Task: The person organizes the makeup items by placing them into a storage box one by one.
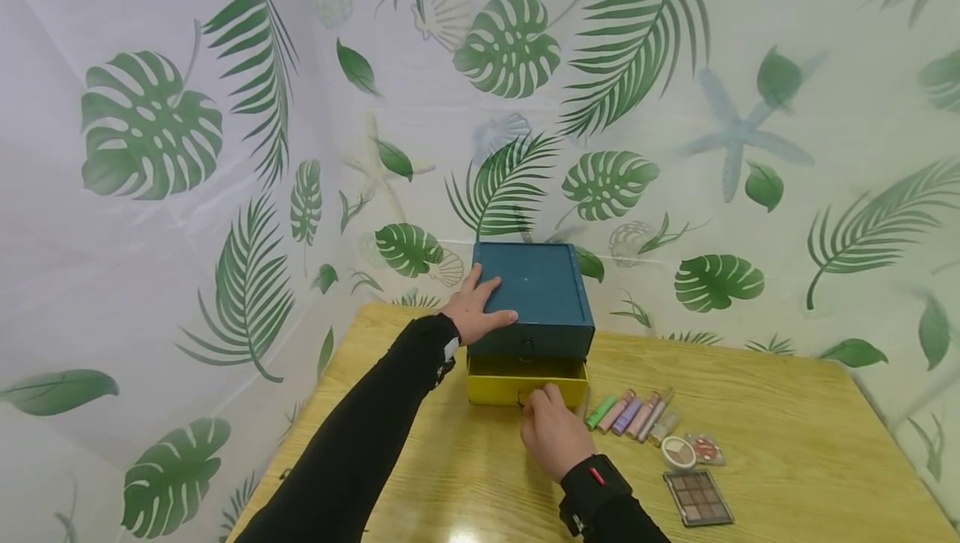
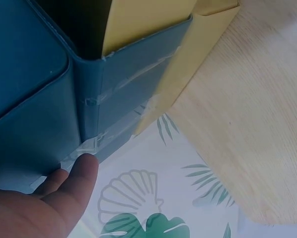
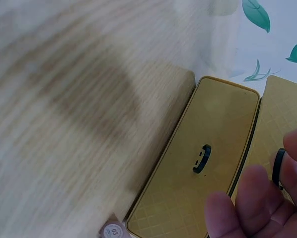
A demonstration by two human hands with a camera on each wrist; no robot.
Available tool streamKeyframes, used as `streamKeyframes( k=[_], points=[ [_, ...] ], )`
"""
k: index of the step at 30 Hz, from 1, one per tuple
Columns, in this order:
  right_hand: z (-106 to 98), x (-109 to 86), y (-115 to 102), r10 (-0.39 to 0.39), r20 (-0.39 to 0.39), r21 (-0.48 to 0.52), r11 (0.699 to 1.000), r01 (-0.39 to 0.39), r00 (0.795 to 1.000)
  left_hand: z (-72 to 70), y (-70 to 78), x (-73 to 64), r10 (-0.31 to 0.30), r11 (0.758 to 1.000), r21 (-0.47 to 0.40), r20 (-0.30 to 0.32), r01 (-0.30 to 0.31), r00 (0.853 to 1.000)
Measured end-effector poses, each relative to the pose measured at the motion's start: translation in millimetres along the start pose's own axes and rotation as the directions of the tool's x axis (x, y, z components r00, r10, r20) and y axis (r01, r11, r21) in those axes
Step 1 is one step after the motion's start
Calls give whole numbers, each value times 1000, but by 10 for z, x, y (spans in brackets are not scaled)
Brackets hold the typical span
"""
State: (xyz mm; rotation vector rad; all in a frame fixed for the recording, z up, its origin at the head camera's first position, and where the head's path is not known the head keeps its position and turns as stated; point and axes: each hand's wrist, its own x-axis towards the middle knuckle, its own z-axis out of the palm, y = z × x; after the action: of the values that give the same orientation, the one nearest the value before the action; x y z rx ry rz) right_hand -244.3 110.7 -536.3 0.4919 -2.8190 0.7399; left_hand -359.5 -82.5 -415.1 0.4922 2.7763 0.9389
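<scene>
The right grip [image 1: 555, 435], low in the middle of the head view, has bent fingers pinching the small black handle [image 3: 276, 171] of a yellow drawer [image 1: 495, 391]. The drawer sticks out of the blue box [image 1: 536, 285], in the middle of the frame, and its inside shows. The left grip [image 1: 480, 307] has its fingers spread, resting on the box at its top left, holding nothing. Under the yellow drawer is a lower drawer [image 3: 181, 183], also yellow, pushed in further, in the middle of the right wrist view.

Just right of the drawer lies a row of tubes [image 1: 627, 415], close by its side. Farther right are a round case [image 1: 678, 453] and a small red case [image 1: 707, 449], with a brown case [image 1: 697, 497] below them. A black sleeve [image 1: 352, 435] crosses the lower left.

The wooden surface [image 1: 810, 443] reaches well right of the cases. Its left edge slants down to the lower left. A leafy sheet [image 1: 517, 118] hangs close behind the box.
</scene>
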Motion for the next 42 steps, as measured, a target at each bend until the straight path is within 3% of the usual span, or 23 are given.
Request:
streamKeyframes(
  k=[5, 12, 19, 25, 42],
  points=[
    [5, -128, -15, -16, -3, 26, 1000, 16, 1000, 11, -2, -5, 0, 1000, 1, 0, 0, 1000],
    [-4, -297, -63, 19, 69, 96, 995, -26, 997, 9, 6, -3, 8, 1000, 4, -4, -8, 1000],
    [0, -437, -105, 8, 45, 102, 995, -12, 999, 17, 21, -14, 19, 1000, -6, 8, -19, 1000],
    [-36, -573, -163, 28, 118, 153, 987, -46, 993, 17, 34, -48, 17, 999, -27, 13, -17, 1000],
    [-99, -764, -188, 12, 176, 202, 978, -48, 984, 23, 40, -63, 19, 999, -37, 8, -19, 1000]
  ],
)
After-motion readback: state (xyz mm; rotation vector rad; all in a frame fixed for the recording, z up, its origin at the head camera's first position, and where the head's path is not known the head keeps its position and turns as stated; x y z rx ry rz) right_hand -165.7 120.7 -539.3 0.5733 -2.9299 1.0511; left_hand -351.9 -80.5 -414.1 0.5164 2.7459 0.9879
